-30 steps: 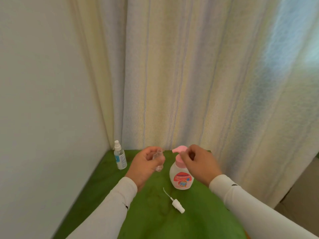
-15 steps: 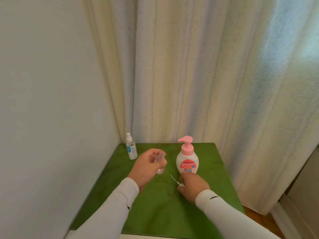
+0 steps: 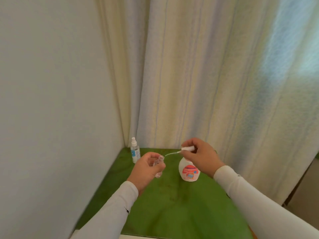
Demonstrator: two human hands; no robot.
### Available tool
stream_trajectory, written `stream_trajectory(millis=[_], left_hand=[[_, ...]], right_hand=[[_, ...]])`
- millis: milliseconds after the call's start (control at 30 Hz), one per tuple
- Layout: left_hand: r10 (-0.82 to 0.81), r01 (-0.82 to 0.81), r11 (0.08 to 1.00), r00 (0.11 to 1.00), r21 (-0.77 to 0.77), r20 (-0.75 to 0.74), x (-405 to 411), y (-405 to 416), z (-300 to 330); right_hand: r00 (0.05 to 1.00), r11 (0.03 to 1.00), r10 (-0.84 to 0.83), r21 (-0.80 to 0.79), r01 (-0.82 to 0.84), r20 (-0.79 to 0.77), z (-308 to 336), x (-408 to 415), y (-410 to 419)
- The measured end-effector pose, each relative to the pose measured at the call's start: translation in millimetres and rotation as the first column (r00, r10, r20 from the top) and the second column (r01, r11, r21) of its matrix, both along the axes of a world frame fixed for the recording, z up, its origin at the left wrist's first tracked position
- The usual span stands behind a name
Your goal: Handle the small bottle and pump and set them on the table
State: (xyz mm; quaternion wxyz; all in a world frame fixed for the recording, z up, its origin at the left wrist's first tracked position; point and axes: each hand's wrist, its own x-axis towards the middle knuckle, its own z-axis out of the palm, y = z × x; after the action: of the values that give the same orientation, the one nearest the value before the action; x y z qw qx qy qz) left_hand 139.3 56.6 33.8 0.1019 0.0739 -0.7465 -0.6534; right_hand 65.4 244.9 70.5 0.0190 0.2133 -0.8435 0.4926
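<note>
Bare green table (image 3: 172, 213) lies open nearer; pump bottle (image 3: 189, 172) and spray bottle (image 3: 135, 151) crowd the back
</note>
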Motion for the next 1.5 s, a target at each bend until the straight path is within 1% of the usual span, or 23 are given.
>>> stream_trajectory(millis=[33,100,200,333,433,500,633,767,867,967,1133,1200,1267,1333,1367,1433,1500], left_hand=[[0.007,-0.008,1.000,1.000,-0.011,-0.003,1,0,2],[0.017,-0.017,0.999,1.000,-0.039,-0.012,2,0,5],[0.020,-0.022,0.998,1.000,-0.067,-0.018,3,1,8],[-0.002,0.000,0.994,1.000,-0.111,-0.020,7,1,12],[-0.022,0.018,0.991,0.999,-0.134,-0.027,11,3,15],[-0.037,0.031,0.986,0.999,-0.162,-0.034,13,4,18],[-0.084,0.074,0.977,0.995,-0.202,-0.044,14,10,22],[-0.117,0.102,0.967,0.992,-0.234,-0.050,15,15,24],[-0.096,0.077,0.957,0.994,-0.279,-0.053,17,17,22],[-0.106,0.084,0.955,0.992,-0.283,-0.064,18,23,23],[-0.136,0.108,0.947,0.988,-0.302,-0.072,16,33,24],[-0.131,0.103,0.942,0.989,-0.320,-0.069,16,33,24],[-0.116,0.089,0.944,0.991,-0.318,-0.065,15,33,23],[-0.110,0.088,0.948,0.992,-0.305,-0.055,15,33,21],[-0.110,0.089,0.948,0.993,-0.307,-0.052,15,34,21],[-0.119,0.096,0.945,0.991,-0.314,-0.054,16,36,20],[-0.130,0.107,0.948,0.990,-0.299,-0.059,16,38,20]], right_hand=[[1.000,0.999,0.006,-0.048,-0.006,0.002,10,2,1],[1.000,0.995,0.031,-0.093,-0.031,-0.001,24,7,3],[0.999,0.995,0.053,-0.084,-0.054,-0.014,31,13,3],[0.997,0.998,0.065,0.008,-0.064,-0.030,28,17,0],[0.995,0.996,0.087,0.036,-0.086,-0.048,25,21,-4],[0.992,0.992,0.118,0.060,-0.115,-0.053,24,24,-8],[0.977,0.967,0.201,0.174,-0.186,-0.070,22,31,-14],[0.968,0.945,0.239,0.247,-0.215,-0.073,24,33,-14],[0.972,0.941,0.225,0.274,-0.198,-0.070,24,31,-11],[0.982,0.939,0.180,0.309,-0.153,-0.060,25,31,-10],[0.991,0.959,0.086,0.280,-0.055,-0.099,22,32,-9],[0.995,0.967,0.088,0.245,-0.075,-0.042,21,32,-6],[0.986,0.962,0.150,0.221,-0.162,0.073,22,31,-2],[0.961,0.938,0.221,0.232,-0.256,0.169,24,28,2],[0.955,0.927,0.234,0.255,-0.276,0.184,25,27,3],[0.971,0.908,0.201,0.347,-0.235,0.132,26,25,4],[0.989,0.888,0.145,0.441,-0.131,0.002,25,24,4]])
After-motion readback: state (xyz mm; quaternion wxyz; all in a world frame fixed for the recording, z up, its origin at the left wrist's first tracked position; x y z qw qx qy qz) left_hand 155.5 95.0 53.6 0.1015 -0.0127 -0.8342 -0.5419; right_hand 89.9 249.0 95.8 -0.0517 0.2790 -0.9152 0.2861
